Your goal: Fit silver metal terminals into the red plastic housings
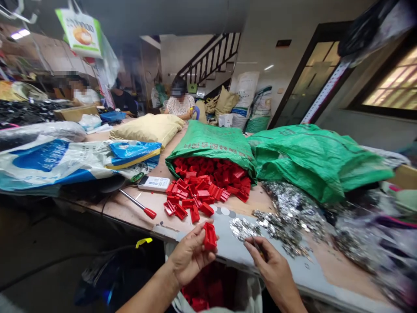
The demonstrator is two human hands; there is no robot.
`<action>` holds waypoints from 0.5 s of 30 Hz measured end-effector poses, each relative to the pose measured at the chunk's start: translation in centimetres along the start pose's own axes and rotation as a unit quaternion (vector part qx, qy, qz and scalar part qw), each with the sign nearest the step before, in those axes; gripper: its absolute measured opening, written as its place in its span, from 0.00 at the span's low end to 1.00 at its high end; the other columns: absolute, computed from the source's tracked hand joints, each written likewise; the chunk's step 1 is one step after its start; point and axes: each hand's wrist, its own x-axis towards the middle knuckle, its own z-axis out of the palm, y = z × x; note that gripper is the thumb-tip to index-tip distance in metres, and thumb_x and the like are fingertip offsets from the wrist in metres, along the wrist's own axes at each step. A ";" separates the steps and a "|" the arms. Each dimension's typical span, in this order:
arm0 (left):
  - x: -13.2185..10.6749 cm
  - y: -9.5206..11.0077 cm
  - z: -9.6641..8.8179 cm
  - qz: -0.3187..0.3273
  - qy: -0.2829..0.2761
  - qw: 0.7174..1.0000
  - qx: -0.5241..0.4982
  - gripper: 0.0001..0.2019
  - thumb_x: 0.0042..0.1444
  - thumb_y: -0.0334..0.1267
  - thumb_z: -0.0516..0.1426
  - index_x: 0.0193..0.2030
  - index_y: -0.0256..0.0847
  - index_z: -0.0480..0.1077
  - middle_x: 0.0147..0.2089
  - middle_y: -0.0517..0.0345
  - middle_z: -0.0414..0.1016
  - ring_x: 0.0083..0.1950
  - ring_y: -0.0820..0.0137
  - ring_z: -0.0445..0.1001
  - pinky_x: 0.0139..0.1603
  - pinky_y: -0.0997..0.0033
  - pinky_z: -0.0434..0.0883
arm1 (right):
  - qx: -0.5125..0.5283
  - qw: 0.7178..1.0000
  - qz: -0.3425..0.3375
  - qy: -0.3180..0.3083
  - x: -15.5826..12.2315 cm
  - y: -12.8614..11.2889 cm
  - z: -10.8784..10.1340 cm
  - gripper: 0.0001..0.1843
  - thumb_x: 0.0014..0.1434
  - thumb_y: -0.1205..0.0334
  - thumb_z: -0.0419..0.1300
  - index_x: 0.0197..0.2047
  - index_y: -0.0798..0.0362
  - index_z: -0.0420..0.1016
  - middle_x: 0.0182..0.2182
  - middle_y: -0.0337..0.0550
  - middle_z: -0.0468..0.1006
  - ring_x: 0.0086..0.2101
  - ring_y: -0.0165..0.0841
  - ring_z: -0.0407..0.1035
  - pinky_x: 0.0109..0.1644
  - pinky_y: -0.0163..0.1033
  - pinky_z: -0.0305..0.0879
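Between the fingers and thumb of my left hand [193, 252] is a small red plastic housing [210, 237], its hollow side facing up toward me. My right hand [272, 265] pinches a thin dark tool [257, 247], perhaps tweezers, mostly hidden by the fingers. Its tip is close to a small heap of shiny metal pieces [243, 228] on the grey mat [224, 243]. Beyond my left hand, a pile of red housings [198, 191] spills from the mouth of a green woven sack [211, 141].
Below the table edge, an open pale bag [250, 289] holds more red pieces. Larger metal heaps [293, 208] lie at right beside another green sack [319, 152]. A red-handled rod [138, 204] and a white device [154, 183] lie left. A person [180, 102] sits across the table.
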 end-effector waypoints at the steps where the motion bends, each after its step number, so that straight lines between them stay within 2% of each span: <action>1: -0.2 0.0 0.1 -0.006 -0.003 1.000 -0.001 0.19 0.56 0.36 0.59 0.55 0.40 0.67 0.37 0.51 0.77 0.31 0.73 0.77 0.29 0.79 0.71 | 0.018 1.000 -0.006 -0.006 -0.2 -0.8 0.3 0.22 0.51 0.41 0.59 0.34 0.53 0.74 0.30 0.45 0.79 0.29 0.34 0.71 0.31 0.32 0.68; 4: -0.6 0.1 0.2 -0.023 -0.017 1.000 -0.001 0.18 0.58 0.35 0.58 0.55 0.37 0.67 0.37 0.50 0.76 0.32 0.73 0.77 0.29 0.81 0.71 | 0.055 0.998 -0.015 -0.021 -0.9 -2.8 1.1 0.20 0.55 0.44 0.59 0.35 0.55 0.73 0.27 0.44 0.76 0.25 0.31 0.67 0.26 0.31 0.63; 8: -1.1 -0.1 0.6 -0.033 -0.007 0.999 0.015 0.17 0.57 0.34 0.58 0.55 0.37 0.68 0.35 0.52 0.75 0.30 0.75 0.76 0.29 0.81 0.72 | 0.070 0.995 -0.050 -0.052 -1.4 -4.5 1.6 0.15 0.59 0.50 0.58 0.35 0.54 0.73 0.25 0.40 0.74 0.24 0.28 0.63 0.26 0.31 0.60; 15: -1.6 -0.8 1.3 -0.044 -0.017 0.996 0.079 0.16 0.56 0.36 0.60 0.51 0.38 0.68 0.34 0.56 0.73 0.28 0.75 0.75 0.26 0.81 0.71 | 0.034 0.989 -0.113 -0.092 -1.8 -5.3 1.8 0.07 0.60 0.60 0.57 0.39 0.53 0.74 0.31 0.40 0.77 0.24 0.27 0.65 0.29 0.31 0.62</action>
